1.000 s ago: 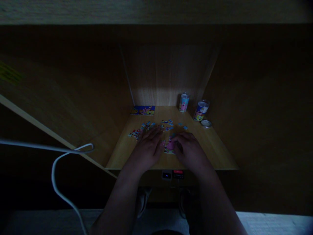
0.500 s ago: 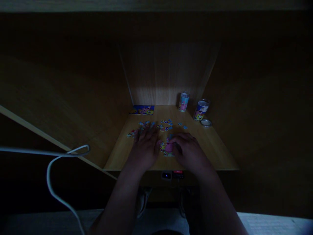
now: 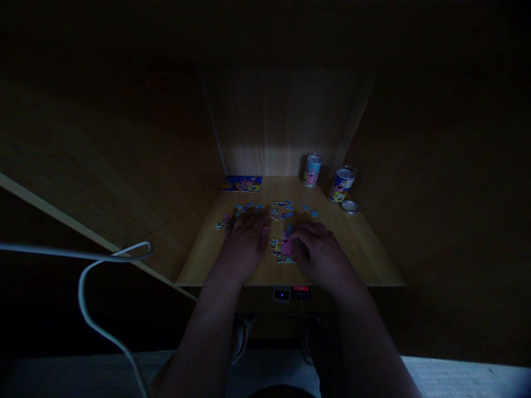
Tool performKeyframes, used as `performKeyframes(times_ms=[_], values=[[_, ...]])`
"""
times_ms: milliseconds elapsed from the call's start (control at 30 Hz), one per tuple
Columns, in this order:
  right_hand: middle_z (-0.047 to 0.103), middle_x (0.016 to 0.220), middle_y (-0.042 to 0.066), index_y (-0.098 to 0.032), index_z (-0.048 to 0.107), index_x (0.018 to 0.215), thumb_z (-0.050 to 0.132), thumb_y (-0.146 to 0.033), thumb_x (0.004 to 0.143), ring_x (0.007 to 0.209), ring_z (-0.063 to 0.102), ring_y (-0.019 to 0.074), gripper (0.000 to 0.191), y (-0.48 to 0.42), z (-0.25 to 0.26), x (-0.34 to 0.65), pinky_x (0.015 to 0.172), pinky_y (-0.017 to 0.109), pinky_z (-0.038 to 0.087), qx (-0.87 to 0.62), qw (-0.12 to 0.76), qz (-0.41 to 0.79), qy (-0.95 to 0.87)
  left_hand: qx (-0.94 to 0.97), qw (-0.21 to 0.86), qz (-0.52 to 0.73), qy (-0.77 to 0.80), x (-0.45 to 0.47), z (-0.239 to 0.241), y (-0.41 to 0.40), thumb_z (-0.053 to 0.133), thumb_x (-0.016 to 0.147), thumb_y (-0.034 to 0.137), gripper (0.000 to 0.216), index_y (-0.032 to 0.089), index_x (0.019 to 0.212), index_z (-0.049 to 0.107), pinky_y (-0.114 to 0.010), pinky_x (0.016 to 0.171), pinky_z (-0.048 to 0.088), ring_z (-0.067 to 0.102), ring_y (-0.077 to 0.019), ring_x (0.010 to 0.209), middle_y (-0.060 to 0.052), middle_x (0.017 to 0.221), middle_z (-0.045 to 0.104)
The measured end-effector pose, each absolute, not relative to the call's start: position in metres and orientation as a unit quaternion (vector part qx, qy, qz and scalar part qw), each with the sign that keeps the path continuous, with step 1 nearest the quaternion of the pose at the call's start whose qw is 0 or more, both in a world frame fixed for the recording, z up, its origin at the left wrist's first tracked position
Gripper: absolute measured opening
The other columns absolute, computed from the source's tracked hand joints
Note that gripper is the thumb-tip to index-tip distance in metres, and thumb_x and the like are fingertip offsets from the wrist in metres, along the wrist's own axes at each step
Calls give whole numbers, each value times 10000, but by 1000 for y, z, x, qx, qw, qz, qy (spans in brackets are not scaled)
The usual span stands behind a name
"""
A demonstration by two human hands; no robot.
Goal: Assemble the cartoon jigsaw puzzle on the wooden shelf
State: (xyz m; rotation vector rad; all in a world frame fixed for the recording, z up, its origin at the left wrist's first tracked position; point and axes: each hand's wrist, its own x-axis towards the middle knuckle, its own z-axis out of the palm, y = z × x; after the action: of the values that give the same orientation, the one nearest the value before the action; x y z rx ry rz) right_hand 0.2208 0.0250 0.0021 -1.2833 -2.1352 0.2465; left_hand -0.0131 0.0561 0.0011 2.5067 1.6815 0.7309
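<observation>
My left hand (image 3: 246, 240) lies palm down over loose jigsaw pieces at the left of the shelf board, its fingers stretched out and apart. Some pieces are hidden under its fingertips. A small joined patch of jigsaw pieces (image 3: 286, 249), with a pink figure and a bit of yellow, lies between my hands near the front. At the patch's right edge my right hand (image 3: 317, 246) is curled, thumb and forefinger closed on a jigsaw piece there; the fingertips partly cover it. Further back is a cluster of loose jigsaw pieces (image 3: 282, 210).
At the back right stand two printed cans, a light blue one (image 3: 312, 171) and a dark blue one (image 3: 341, 185), with a round lid (image 3: 350, 207) beside them. A blue picture card (image 3: 241, 184) lies back left. Wooden walls enclose the board (image 3: 357, 260). A white cable (image 3: 95, 331) hangs at left.
My left hand has shifted slightly left, away from the joined patch, uncovering its left side. My right hand has stayed at the patch's right edge. The view has tilted a little.
</observation>
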Motion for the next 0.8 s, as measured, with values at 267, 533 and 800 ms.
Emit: performKeyframes(times_ms=[267, 533, 800], values=[[807, 1167, 40, -279, 749, 1088, 698, -123, 1009, 1153, 692, 280, 182, 26, 1, 221, 1065, 476, 523, -484, 324, 104, -806, 788, -10, 271, 553, -24, 8, 54, 710, 1034, 244, 117, 248, 928, 760, -738, 1228, 416, 703, -365, 1165, -79, 1081, 815], [805, 1157, 49, -281, 743, 1081, 681, -147, 1026, 1149, 697, 283, 158, 26, 2, 222, 1058, 482, 525, -484, 322, 108, -806, 781, 6, 299, 548, -35, 2, 54, 755, 1002, 196, 88, 257, 1039, 808, -681, 1212, 456, 639, -386, 1397, -139, 1439, 741], [808, 1158, 38, -275, 745, 1071, 682, -116, 1008, 1140, 697, 276, 183, 27, 2, 220, 1059, 475, 521, -483, 323, 106, -807, 794, 44, 317, 516, -42, 6, 52, 762, 980, 157, 94, 246, 1003, 781, -632, 1191, 505, 627, -378, 1413, -124, 1433, 735]])
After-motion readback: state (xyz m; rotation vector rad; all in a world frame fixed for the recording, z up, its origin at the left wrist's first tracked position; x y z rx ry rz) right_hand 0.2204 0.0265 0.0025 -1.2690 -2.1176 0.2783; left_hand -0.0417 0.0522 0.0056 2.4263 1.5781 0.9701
